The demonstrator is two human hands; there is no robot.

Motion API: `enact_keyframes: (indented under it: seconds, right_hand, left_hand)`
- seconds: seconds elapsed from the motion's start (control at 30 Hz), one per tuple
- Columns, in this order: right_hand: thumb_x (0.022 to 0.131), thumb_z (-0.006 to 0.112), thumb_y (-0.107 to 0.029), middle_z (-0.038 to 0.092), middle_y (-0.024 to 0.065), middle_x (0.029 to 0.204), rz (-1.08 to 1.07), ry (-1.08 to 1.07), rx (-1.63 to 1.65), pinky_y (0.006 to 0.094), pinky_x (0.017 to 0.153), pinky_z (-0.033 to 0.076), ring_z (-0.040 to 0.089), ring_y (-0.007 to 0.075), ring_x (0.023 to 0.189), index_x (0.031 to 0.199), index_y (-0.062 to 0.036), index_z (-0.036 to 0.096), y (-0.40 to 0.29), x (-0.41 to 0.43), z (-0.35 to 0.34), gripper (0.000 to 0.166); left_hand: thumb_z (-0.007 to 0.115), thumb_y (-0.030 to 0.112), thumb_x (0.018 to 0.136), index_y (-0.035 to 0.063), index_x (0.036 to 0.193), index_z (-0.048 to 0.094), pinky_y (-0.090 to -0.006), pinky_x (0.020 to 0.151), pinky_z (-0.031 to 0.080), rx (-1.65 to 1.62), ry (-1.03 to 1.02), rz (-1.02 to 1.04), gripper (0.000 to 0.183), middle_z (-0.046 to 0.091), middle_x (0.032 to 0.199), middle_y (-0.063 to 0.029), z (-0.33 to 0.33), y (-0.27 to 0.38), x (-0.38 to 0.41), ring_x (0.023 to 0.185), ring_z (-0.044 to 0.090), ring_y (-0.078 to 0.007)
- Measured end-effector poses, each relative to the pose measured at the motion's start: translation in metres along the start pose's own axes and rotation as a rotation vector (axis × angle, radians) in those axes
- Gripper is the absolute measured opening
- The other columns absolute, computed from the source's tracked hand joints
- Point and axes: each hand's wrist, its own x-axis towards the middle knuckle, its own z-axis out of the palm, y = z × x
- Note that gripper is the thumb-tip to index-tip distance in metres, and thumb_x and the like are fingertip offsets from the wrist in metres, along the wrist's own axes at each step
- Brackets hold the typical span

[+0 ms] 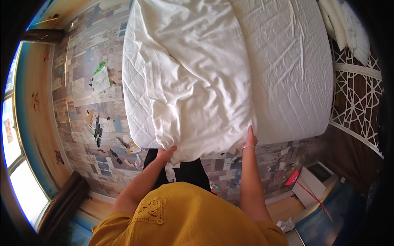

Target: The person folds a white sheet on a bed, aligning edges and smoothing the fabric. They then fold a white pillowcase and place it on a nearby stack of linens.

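A crumpled white duvet (209,83), folded into a long strip, lies over the left part of a bed. Its near end hangs slightly past the mattress edge, in front of my body. My left hand (166,153) grips the near left corner, where the cloth bunches up. At the near right corner my right hand (251,139), with a bracelet at the wrist, grips the edge; its fingers are partly hidden by the cloth. Under the duvet is a mattress with a white quilted cover (286,101), its right half bare and wrinkled.
Scraps and small objects litter the patchwork-patterned floor, including a plastic packet (101,80) and a dark item (98,132) on the left. White pillows (347,30) rest by the latticed headboard (357,101). A red-handled broom (309,191) leans beside a white cabinet (311,186). Windows (27,187) line the left wall.
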Motion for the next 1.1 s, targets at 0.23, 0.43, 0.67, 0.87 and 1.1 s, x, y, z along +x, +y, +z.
enact_keyframes:
  seconds: [0.23,0.43,0.67,0.87,1.1]
  right_hand:
    - [0.087,0.055,-0.035,0.058,0.0200,0.108,-0.206,0.388,-0.155,0.0359,0.080,0.049,0.059,0.0284,0.091,0.113,0.0080,0.053,-0.008,0.004,-0.039,0.050]
    - [0.089,0.048,-0.038,0.057,0.0236,0.111,-0.312,0.361,-0.199,0.0391,0.084,0.048,0.059,0.0336,0.094,0.113,0.0102,0.051,-0.031,-0.021,-0.015,0.054]
    - [0.076,0.063,-0.006,0.044,0.0193,0.127,-0.965,-0.111,-0.884,0.0420,0.100,0.036,0.044,0.0348,0.117,0.123,-0.0001,0.043,0.019,-0.074,0.022,0.051]
    - [0.069,0.068,-0.019,0.056,0.0242,0.106,-0.630,-1.152,-1.015,0.0434,0.088,0.043,0.052,0.0407,0.101,0.117,-0.0007,0.049,0.085,-0.201,0.111,0.054]
    - [0.077,0.058,-0.018,0.062,0.0256,0.092,-0.339,-1.079,-1.138,0.0438,0.078,0.047,0.059,0.0412,0.089,0.103,0.0009,0.061,0.073,-0.164,0.111,0.032]
  left_hand:
    - [0.069,0.021,0.077,-0.0049,0.108,0.057,-0.0328,0.074,0.051,0.130,0.011,0.083,0.041,0.064,0.095,-0.0111,0.016,0.008,-0.015,0.083,0.063,-0.0204]
    - [0.071,0.023,0.075,-0.0018,0.101,0.062,-0.0311,0.071,0.050,0.270,-0.013,0.081,0.037,0.065,0.090,-0.0085,0.016,0.007,-0.007,0.079,0.063,-0.0176]
    - [0.069,0.028,0.076,0.0011,0.095,0.066,-0.0335,0.069,0.050,0.472,-0.059,0.273,0.034,0.067,0.081,-0.0112,0.020,-0.016,-0.013,0.077,0.065,-0.0191]
    - [0.062,0.023,0.076,0.0033,0.105,0.052,-0.0470,0.077,0.046,0.852,-0.155,0.671,0.037,0.058,0.101,-0.0247,0.028,-0.017,-0.035,0.092,0.056,-0.0423]
    - [0.058,0.036,0.084,0.0099,0.123,0.046,-0.0386,0.094,0.038,0.127,-0.182,0.548,0.049,0.049,0.121,-0.0098,0.026,0.010,0.013,0.109,0.049,-0.0247]
